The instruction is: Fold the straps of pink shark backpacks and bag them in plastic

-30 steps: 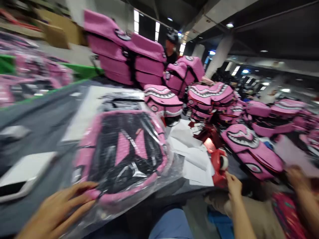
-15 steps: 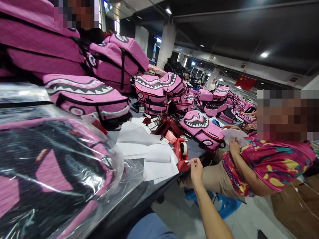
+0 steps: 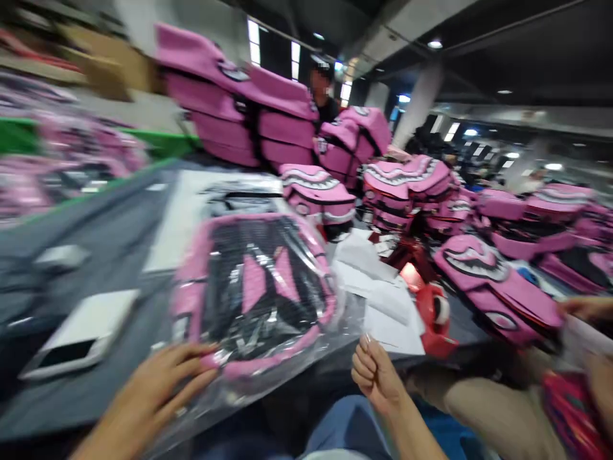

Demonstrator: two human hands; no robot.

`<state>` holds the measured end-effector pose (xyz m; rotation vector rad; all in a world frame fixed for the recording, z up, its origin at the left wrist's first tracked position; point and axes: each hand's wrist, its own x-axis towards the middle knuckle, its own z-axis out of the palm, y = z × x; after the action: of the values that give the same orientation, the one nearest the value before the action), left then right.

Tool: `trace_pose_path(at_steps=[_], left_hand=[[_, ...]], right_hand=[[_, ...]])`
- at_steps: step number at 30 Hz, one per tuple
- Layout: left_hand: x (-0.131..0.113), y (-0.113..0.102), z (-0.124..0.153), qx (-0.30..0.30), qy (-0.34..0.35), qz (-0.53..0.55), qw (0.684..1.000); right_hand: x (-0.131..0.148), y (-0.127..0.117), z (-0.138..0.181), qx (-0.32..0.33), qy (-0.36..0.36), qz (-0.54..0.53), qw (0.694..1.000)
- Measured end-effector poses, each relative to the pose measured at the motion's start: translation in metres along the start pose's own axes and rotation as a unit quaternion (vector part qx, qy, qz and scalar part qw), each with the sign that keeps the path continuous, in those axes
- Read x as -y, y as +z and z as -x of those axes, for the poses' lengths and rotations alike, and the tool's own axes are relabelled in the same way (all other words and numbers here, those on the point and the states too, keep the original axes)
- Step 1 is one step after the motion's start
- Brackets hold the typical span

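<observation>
A pink and black backpack [image 3: 261,287] lies on the table in a clear plastic bag [image 3: 342,319], straps and back side up. My left hand [image 3: 163,383] rests at its near left corner, fingers spread over the plastic. My right hand [image 3: 376,374] is a closed pinch just off the bag's right edge, with a pale bit at the fingertips. It looks like a piece of tape, though blur hides most of it. Beyond that hand stands a red tape dispenser [image 3: 433,319] with a white roll, beside white paper sheets [image 3: 395,319].
A white device with a dark display [image 3: 83,335] lies at left on the grey table [image 3: 158,319]. Several shark-mouth backpacks [image 3: 318,195] are stacked along the back. Another backpack [image 3: 498,287] lies at right, near a co-worker's hand [image 3: 587,306] and a paper.
My right hand has left the tape dispenser and come over to the bagged backpack. My left hand has come into view on the bag. The view has swung left.
</observation>
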<state>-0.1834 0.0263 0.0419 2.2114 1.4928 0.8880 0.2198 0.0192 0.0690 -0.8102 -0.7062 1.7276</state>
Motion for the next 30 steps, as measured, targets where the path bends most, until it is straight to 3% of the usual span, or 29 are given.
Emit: trace_pose_path(at_steps=[2, 3, 5, 7, 9, 10, 12, 13, 15, 20, 22, 24, 27, 30], left_hand=[[-0.011, -0.011, 0.002, 0.033, -0.046, 0.012, 0.998], [-0.016, -0.013, -0.001, 0.022, -0.065, 0.014, 0.998], [-0.025, -0.016, -0.008, 0.039, -0.079, 0.019, 0.996], [-0.03, -0.015, -0.013, 0.048, -0.082, 0.024, 0.995], [-0.031, -0.012, -0.013, 0.05, -0.082, 0.029, 0.995], [-0.031, -0.011, -0.012, 0.049, -0.08, 0.03, 0.995], [-0.029, -0.008, -0.01, 0.041, -0.073, 0.033, 0.996], [-0.028, -0.006, -0.009, 0.037, -0.071, 0.034, 0.996], [-0.025, -0.005, -0.008, 0.034, -0.068, 0.038, 0.996], [-0.022, -0.007, -0.008, 0.048, -0.066, 0.04, 0.996], [-0.021, -0.007, -0.008, 0.045, -0.069, 0.037, 0.996], [-0.022, -0.008, -0.009, 0.043, -0.073, 0.033, 0.996], [-0.021, -0.007, -0.01, 0.042, -0.076, 0.026, 0.996], [-0.022, -0.006, -0.01, 0.049, -0.077, 0.017, 0.996]], right_hand=[[0.004, 0.048, -0.016, 0.177, 0.027, 0.15, 0.972], [0.008, 0.072, -0.028, 0.267, 0.029, 0.238, 0.933], [0.015, 0.117, -0.054, 0.437, 0.019, 0.407, 0.802], [0.015, 0.155, -0.08, 0.556, 0.0, 0.54, 0.632], [0.008, 0.18, -0.102, 0.594, -0.026, 0.644, 0.482], [0.002, 0.189, -0.111, 0.581, -0.043, 0.694, 0.423], [-0.01, 0.201, -0.124, 0.528, -0.077, 0.772, 0.344], [-0.015, 0.204, -0.13, 0.504, -0.085, 0.795, 0.329], [-0.022, 0.206, -0.14, 0.471, -0.078, 0.809, 0.343], [-0.015, 0.197, -0.169, 0.376, -0.028, 0.793, 0.478], [-0.006, 0.189, -0.17, 0.319, -0.049, 0.786, 0.527], [-0.002, 0.182, -0.159, 0.258, -0.1, 0.785, 0.554], [-0.016, 0.171, -0.129, 0.298, -0.174, 0.754, 0.559], [-0.046, 0.169, -0.109, 0.343, -0.162, 0.776, 0.505]])
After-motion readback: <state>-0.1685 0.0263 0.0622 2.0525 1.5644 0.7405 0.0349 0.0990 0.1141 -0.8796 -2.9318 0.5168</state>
